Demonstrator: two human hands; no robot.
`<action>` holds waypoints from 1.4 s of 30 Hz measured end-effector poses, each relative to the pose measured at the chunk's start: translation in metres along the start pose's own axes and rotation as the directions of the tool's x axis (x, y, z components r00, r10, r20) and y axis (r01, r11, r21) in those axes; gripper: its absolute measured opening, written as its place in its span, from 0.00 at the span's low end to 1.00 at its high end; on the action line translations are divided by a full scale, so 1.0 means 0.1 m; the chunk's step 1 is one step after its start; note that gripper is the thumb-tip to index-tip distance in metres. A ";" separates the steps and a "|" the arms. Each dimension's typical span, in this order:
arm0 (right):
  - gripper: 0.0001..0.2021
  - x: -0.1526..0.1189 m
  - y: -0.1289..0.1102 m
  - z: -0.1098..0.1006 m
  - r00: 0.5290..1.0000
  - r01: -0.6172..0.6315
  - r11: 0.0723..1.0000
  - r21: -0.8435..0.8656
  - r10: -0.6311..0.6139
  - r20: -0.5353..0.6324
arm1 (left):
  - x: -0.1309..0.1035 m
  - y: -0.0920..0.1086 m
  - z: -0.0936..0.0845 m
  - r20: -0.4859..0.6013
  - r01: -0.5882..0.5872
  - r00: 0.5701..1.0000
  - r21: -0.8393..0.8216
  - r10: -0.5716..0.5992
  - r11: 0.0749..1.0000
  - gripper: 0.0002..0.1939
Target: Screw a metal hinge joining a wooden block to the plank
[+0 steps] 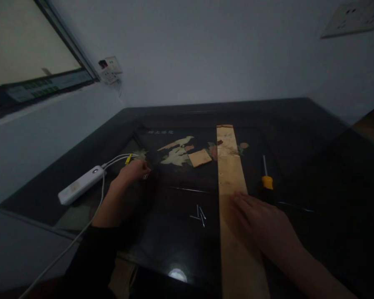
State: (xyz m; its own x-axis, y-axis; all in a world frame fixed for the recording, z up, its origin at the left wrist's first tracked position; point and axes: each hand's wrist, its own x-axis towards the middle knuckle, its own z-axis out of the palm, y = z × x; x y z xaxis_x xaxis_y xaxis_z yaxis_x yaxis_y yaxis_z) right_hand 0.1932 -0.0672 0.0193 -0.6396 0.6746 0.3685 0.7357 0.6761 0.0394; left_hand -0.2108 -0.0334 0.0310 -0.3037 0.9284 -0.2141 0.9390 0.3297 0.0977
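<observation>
A long wooden board (232,182) lies lengthwise on the dark glossy table (180,203). My right hand (262,222) rests on the board's right side, fingers laid flat across it. Further left, my left hand (133,171) is closed, its fingertips pinched at a small pale item (146,175) too small to make out. Several screws or nails (199,216) lie loose between my hands. A small square wooden piece (200,158) sits left of the board. Right of the board is a screwdriver (267,182) with a yellow handle.
A white power strip (81,185) with cables lies at the left, a yellow tag (128,159) near its cables. Wall sockets (109,75) are at the back left, others (350,18) at the upper right. A window (34,45) is on the left.
</observation>
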 end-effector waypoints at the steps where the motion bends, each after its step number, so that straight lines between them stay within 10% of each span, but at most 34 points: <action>1: 0.12 0.00 0.00 0.00 1.000 0.001 1.000 0.001 -0.001 0.002 | 0.00 0.04 0.01 0.017 -0.016 1.000 0.011 0.016 1.000 0.09; 14: 0.12 -0.01 -0.01 0.02 1.000 -0.014 1.000 -0.011 0.014 -0.004 | -0.30 1.18 0.29 0.145 -0.421 0.891 -0.089 0.430 0.903 0.13; 42: 0.12 0.02 -0.01 -0.01 0.998 -0.048 0.998 0.035 0.046 0.041 | -0.60 1.25 0.17 0.033 -0.459 0.887 -0.056 0.461 0.886 0.11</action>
State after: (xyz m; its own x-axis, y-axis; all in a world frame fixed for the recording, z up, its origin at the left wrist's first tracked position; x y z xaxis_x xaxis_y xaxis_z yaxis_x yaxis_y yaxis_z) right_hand 0.1916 -0.0671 0.0205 -0.6135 0.7170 0.3311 0.7572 0.6531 -0.0113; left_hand -0.0723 -0.0510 0.0399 0.1694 0.9695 -0.1769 0.9629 -0.1246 0.2395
